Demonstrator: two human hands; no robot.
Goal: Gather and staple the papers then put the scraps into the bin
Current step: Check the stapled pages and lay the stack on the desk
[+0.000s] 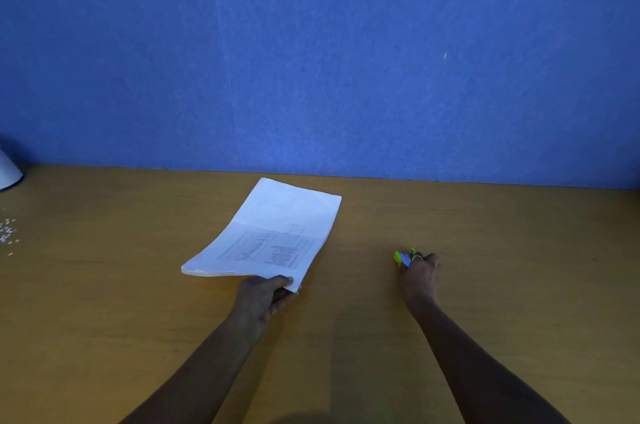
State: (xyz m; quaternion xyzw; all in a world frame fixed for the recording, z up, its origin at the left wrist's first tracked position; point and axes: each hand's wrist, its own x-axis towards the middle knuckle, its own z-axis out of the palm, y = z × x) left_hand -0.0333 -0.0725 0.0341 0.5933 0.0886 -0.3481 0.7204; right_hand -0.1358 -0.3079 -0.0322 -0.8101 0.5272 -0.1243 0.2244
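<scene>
White printed papers [266, 236], stacked, lie on the brown wooden table [104, 285], near corner pinched by the left hand [263, 295]. To their right, the right hand [420, 276] grasps a small lime-green stapler [401, 258].

Reaching forward with both bare forearms, pinching the near corner of the paper stack [273, 229] in the left hand [265, 295], thumb on top, and gripping the stapler [401, 258] in the right hand [420, 276], knuckles up, fingers curled.
</scene>
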